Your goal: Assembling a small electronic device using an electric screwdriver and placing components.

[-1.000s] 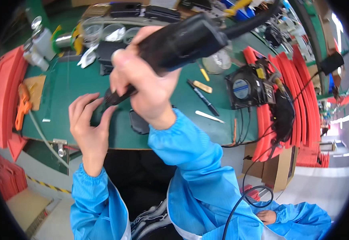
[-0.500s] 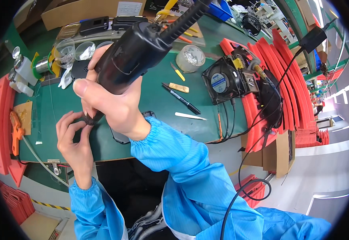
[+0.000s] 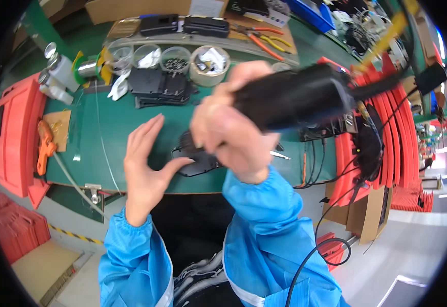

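Observation:
My right hand (image 3: 236, 128) is wrapped round a black electric screwdriver (image 3: 295, 97), which is blurred by motion and tilted, its cable end toward the upper right. My left hand (image 3: 149, 163) is open, fingers stretched and thumb apart. The left thumb tip lies at the edge of a flat black housing (image 3: 198, 165) on the green bench. My right hand hides part of that housing and the screwdriver's front end. Farther back sits a stack of black plastic casings (image 3: 159, 87).
Clear cups (image 3: 175, 60) and a white tub (image 3: 209, 65) line the back beside pliers (image 3: 264, 41). An orange hot glue gun (image 3: 45, 146) and solder spool (image 3: 88, 69) are at left. Red trays (image 3: 387, 133) and black cables (image 3: 313, 163) stand at right.
My right hand has swung the electric screwdriver to the right and tilted it flatter. My left hand has come away from its front end, moved right and opened. The view has shifted.

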Available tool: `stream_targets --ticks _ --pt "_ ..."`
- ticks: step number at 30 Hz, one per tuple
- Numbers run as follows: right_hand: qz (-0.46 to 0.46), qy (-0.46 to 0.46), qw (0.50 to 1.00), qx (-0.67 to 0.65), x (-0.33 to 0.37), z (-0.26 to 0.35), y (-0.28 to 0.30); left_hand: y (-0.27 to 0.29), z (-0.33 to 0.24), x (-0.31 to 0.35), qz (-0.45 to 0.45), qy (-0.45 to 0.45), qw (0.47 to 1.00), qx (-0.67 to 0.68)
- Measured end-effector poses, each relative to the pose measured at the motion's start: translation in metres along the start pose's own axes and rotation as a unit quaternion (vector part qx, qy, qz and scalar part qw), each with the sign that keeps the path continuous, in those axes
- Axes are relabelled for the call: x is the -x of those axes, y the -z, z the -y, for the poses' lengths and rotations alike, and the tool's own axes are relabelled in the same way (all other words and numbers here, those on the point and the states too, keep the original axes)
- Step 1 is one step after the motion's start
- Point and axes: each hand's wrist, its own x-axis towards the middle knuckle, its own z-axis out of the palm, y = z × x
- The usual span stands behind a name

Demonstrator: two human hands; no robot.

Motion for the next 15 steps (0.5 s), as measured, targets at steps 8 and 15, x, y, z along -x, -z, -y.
stream_targets --ticks 8,15 --pt "0.009 0.057 0.992 0.116 0.008 0.050 0.036 -0.020 0.006 0.018 0.127 -0.095 0.982 -0.101" --pt "-0.009 0.024 0.988 0.154 0.017 0.036 0.046 -0.024 0.012 0.022 0.129 -0.101 0.981 -0.107"
